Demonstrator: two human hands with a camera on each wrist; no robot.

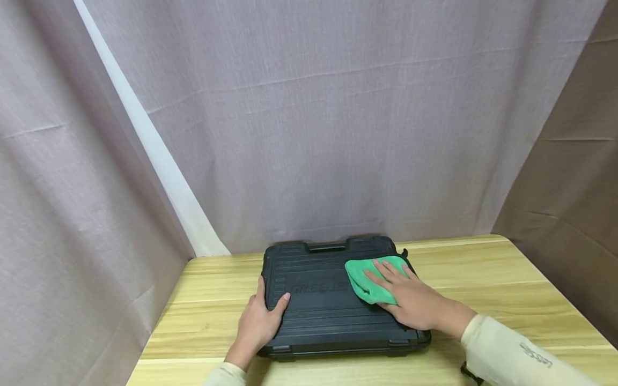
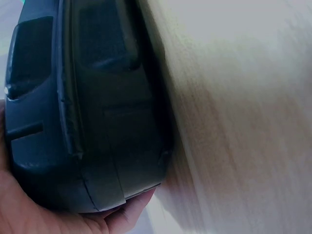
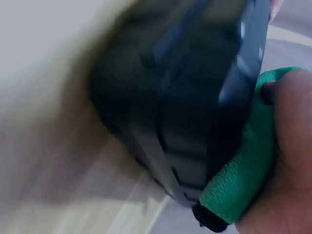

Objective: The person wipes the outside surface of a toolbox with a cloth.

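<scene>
Right hand [image 1: 410,303] pressing cloth [image 1: 374,277], case [image 1: 323,316] edge

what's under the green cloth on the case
The green cloth lies on the lid of the closed black plastic tool case, near its far right corner, pressed flat by the right hand. The lid patch beneath the cloth is covered, so its surface cannot be seen.

**Layout: case on table**

Case [image 1: 328,300] lies flat on the table [image 1: 483,300], near the centre, handle side at 12 o'clock toward the curtain [image 1: 338,134]. Cloth [image 1: 374,276] sits on the lid at 2 o'clock. Right hand [image 1: 410,303] rests on the cloth. Left hand [image 1: 258,324] is at the case's 8 o'clock edge, touching it.
</scene>
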